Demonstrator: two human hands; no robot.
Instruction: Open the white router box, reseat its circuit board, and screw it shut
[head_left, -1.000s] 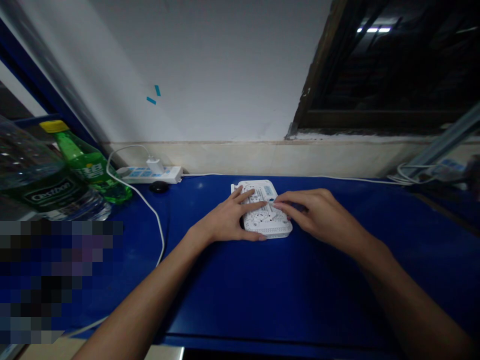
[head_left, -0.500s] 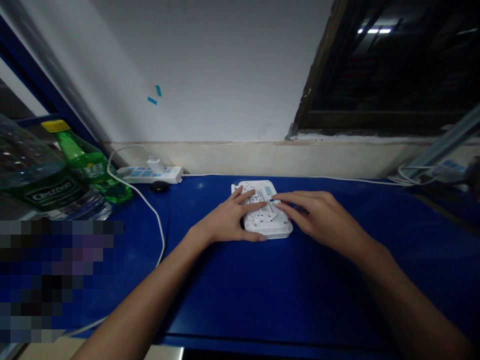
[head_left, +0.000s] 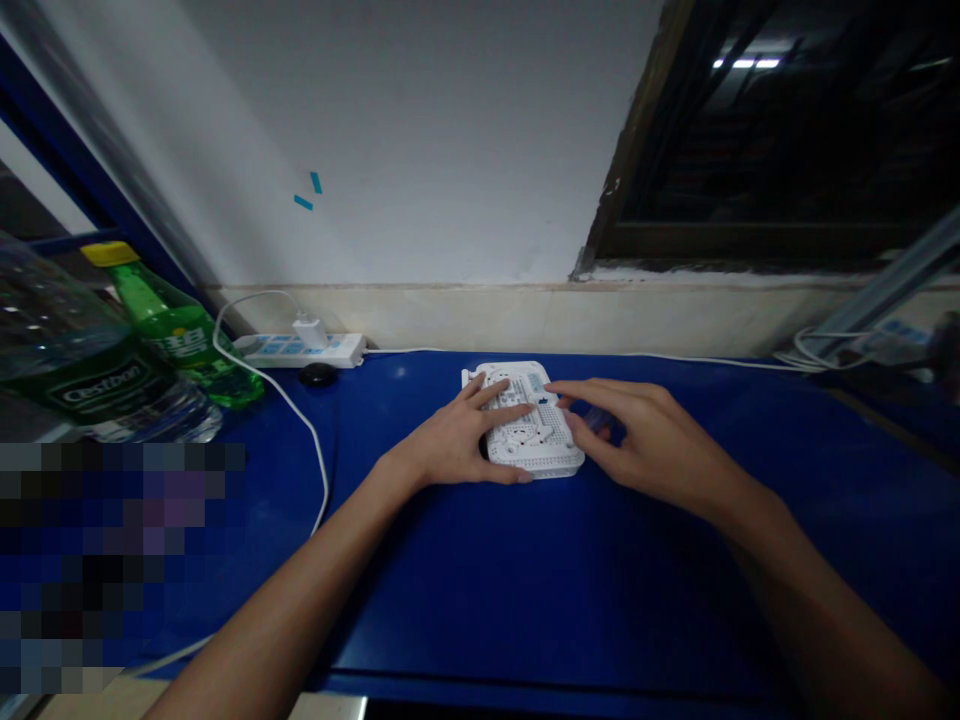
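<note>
Left hand spread wide on white box, blue table beneath; right hand at box's right edge, finger and thumb slightly parted; cannot tell if holding anything.

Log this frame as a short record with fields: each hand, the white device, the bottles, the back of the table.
Left hand: spread over the white device, thumb at its near edge
Right hand: fingertips at the device's right side; any grip unclear
Device: lying on the blue table, vented face up
Bottles: yellow-capped green bottle and larger clear bottle, far left
Back left: power strip with white plug; small black object in front
</note>
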